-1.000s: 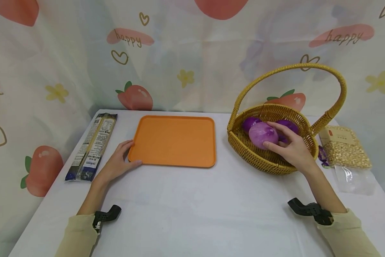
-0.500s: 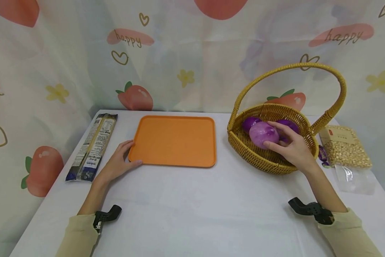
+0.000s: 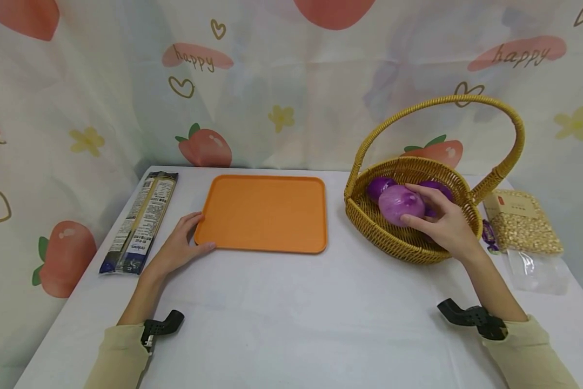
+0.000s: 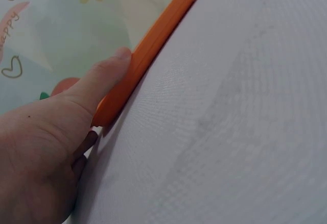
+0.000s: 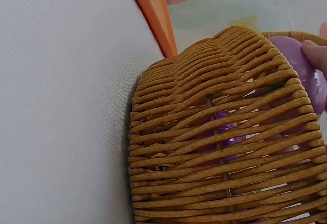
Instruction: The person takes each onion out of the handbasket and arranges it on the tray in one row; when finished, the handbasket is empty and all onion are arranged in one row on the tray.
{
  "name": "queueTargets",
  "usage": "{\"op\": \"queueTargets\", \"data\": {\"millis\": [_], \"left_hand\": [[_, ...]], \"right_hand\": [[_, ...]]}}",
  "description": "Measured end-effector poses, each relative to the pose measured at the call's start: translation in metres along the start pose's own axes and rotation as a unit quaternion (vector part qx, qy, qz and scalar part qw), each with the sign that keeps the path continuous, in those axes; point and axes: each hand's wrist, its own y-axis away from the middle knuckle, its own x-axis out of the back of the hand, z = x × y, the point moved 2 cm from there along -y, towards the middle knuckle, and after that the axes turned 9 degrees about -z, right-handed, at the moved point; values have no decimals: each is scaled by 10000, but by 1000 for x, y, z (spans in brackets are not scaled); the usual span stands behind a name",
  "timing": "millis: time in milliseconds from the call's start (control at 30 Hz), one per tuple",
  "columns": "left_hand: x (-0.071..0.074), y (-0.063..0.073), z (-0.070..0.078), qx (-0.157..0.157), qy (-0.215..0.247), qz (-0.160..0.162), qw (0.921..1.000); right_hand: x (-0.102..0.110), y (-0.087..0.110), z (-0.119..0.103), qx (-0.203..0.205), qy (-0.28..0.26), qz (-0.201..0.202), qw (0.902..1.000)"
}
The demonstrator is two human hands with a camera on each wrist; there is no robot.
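In the head view my left hand (image 3: 180, 247) holds the near left corner of an orange tray (image 3: 262, 213) lying flat on the white table. Its thumb lies against the front rim, as the left wrist view shows with the tray's edge (image 4: 140, 63); the other fingertips are partly hidden. Over at the right, my right hand (image 3: 444, 227) grips a pale purple onion (image 3: 398, 205) from the right, inside a wicker basket (image 3: 388, 237) with a tall handle. Darker glossy purple items (image 3: 380, 188) lie behind and beside the onion, partly covered. The right wrist view shows mostly basket wall (image 5: 219, 132).
A long dark printed packet (image 3: 140, 221) lies left of the tray. Right of the basket are a bag of pale grains (image 3: 522, 224) and a small purple wrapped sweet (image 3: 489, 236). A patterned cloth (image 3: 291, 92) hangs behind the table.
The onion and my right hand have shifted very slightly to the right, with the onion turning a little. My left hand and the tray stay where they were.
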Motion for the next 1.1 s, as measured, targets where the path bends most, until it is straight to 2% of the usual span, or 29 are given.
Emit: {"op": "queueTargets", "data": {"millis": [433,767,1100], "left_hand": [[0,1,1,13,46,4,10000],[-1,1,1,17,66,-25,10000],[-1,2,2,4,69,6,10000]], "right_hand": [[1,2,-2,285,-181,12,9994],[0,3,-5,579,-648,-137,9961],[0,2,-7,759,-1263,-221,9888]]}}
